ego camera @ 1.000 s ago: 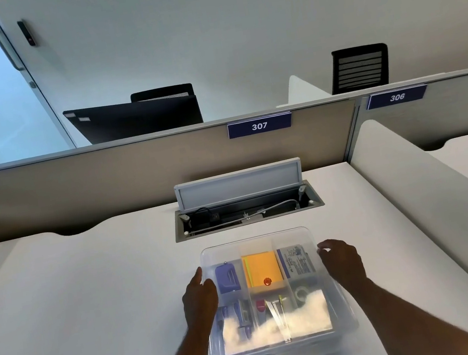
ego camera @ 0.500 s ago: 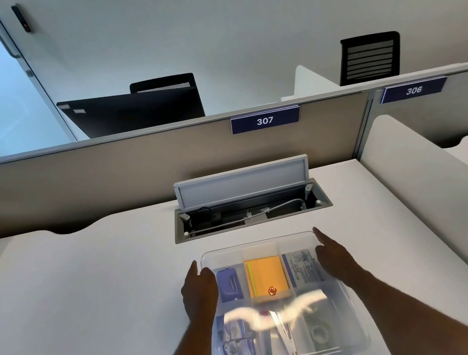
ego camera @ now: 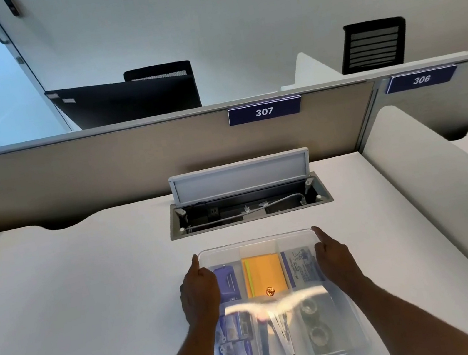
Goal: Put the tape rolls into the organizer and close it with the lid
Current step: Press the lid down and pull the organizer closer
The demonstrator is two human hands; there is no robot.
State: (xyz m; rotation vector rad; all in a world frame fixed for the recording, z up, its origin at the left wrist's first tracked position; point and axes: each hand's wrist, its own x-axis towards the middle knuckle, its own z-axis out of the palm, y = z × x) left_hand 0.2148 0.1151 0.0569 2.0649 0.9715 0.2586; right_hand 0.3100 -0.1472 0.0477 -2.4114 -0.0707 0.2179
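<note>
Presently your left hand [ego camera: 199, 294] and right hand [ego camera: 334, 256] press flat, fingers spread, on the clear lid [ego camera: 256, 246] covering the organizer [ego camera: 355, 327] on the bench [ego camera: 78, 311]; two tape rolls [ego camera: 316, 323] sit inside, near right.

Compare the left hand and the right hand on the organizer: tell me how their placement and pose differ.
The left hand lies at the left edge of the organizer, over the purple item's compartment; the right hand lies at the right edge, over the printed packet. The left hand's fingertips stop short of the far corner; the right hand's fingertips reach closer to its far corner. Both lie flat, palm down, on the clear lid, fingers pointing away from the person.
</note>
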